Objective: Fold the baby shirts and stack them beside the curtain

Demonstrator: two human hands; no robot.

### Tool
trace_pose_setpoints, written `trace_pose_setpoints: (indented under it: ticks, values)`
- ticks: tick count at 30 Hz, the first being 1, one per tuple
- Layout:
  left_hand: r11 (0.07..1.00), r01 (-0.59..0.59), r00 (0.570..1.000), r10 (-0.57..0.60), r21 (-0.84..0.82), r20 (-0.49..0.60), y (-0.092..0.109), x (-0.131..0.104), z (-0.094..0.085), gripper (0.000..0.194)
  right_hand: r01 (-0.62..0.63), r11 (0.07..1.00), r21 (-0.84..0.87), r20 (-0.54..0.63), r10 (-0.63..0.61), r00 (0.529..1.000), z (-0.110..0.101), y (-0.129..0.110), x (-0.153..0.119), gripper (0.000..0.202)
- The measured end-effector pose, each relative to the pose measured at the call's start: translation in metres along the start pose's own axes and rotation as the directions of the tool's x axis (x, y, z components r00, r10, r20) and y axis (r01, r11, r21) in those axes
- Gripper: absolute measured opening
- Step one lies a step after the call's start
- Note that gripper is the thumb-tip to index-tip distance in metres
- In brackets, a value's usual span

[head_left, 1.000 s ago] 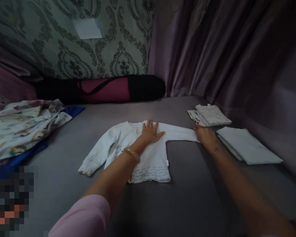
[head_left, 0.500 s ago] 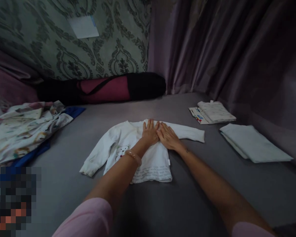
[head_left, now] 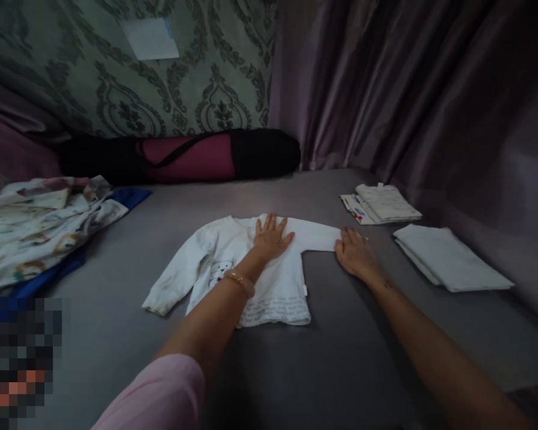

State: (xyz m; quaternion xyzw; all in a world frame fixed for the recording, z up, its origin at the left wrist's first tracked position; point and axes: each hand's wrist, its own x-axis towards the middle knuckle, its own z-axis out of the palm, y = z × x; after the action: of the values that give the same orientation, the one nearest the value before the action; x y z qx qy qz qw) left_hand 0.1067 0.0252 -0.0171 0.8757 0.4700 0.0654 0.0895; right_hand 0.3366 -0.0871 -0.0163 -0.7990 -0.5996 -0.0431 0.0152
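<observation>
A small white long-sleeved shirt (head_left: 275,283) lies spread on the grey bed surface (head_left: 341,352). It has a bear print on its front and rows of lettering along the hem. My left hand (head_left: 272,239) rests flat on the upper chest, fingers spread, with a bangle at the wrist. At the cuff of the right-hand sleeve, my right hand (head_left: 356,254) lies palm down with its fingers stretched out over the cloth. The other sleeve angles down to the left, its cuff slightly soiled.
Folded printed clothes (head_left: 385,204) and a folded pale cloth (head_left: 451,260) lie at the right. A heap of patterned clothing (head_left: 49,230) is at the left, over blue fabric. A long black and maroon bag (head_left: 192,156) lies along the wall, beside purple curtains (head_left: 341,77).
My right hand has slid from the chest out along the sleeve to its cuff. My left hand stays on the chest, its fingers now more spread. The view has shifted slightly.
</observation>
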Motion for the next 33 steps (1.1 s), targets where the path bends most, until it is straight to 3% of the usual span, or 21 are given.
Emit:
trace_pose_setpoints:
  ticks: [4,8,10,13,16,18,20,22,25,28,30,33]
  values:
    - [0.993,-0.034,0.994,0.046,-0.11,0.101,-0.005,0.001,-0.012,0.068,0.045,0.999,-0.011,-0.137,-0.046,0.99,0.011,0.013,0.002,0.055]
    - [0.954,-0.049,0.969,0.117,-0.297,0.216,-0.021,-0.006,-0.042,0.069,0.072,0.996,-0.049,-0.162,-0.079,0.984,0.017,0.015,0.008,0.053]
    - [0.918,-0.06,0.98,0.13,-0.393,0.153,-0.038,-0.019,-0.06,0.067,0.083,0.995,-0.063,-0.14,-0.091,0.986,0.015,0.016,0.01,0.052]
    - [0.87,-0.091,0.996,0.077,-0.485,-0.048,-0.08,-0.052,-0.088,0.055,0.065,0.997,-0.047,-0.037,-0.067,0.997,0.004,0.016,0.015,0.047]
    - [0.874,0.09,0.984,-0.154,-0.478,-0.095,-0.135,-0.097,-0.11,0.047,-0.013,0.998,-0.058,0.044,0.015,0.999,-0.014,0.004,0.022,0.044]
    - [0.88,0.32,0.925,-0.371,-0.352,-0.087,-0.169,-0.129,-0.118,0.042,0.012,0.998,-0.058,-0.03,-0.014,0.999,-0.026,-0.019,0.028,0.045]
    - [0.842,0.455,0.869,-0.491,-0.29,-0.063,-0.193,-0.158,-0.12,0.034,0.161,0.987,0.007,-0.106,-0.159,0.982,-0.037,-0.059,0.035,0.047]
    - [0.775,0.597,0.797,-0.603,-0.207,0.042,-0.205,-0.183,-0.118,0.029,0.346,0.925,0.157,-0.084,-0.336,0.938,-0.043,-0.112,0.041,0.049]
    - [0.698,0.699,0.715,-0.675,-0.154,0.184,-0.202,-0.211,-0.111,0.032,0.528,0.781,0.333,-0.04,-0.548,0.836,-0.045,-0.197,0.047,0.05]
    - [0.665,0.717,0.697,-0.691,-0.209,0.19,-0.187,-0.227,-0.104,0.038,0.584,0.706,0.402,-0.001,-0.637,0.771,-0.044,-0.266,0.05,0.051]
    - [0.656,0.718,0.694,-0.702,-0.232,0.161,-0.178,-0.232,-0.101,0.039,0.574,0.712,0.405,0.033,-0.639,0.769,-0.041,-0.295,0.05,0.05]
    - [0.646,0.705,0.704,-0.686,-0.291,0.182,-0.171,-0.232,-0.1,0.041,0.531,0.756,0.382,0.046,-0.59,0.806,-0.032,-0.317,0.047,0.05]
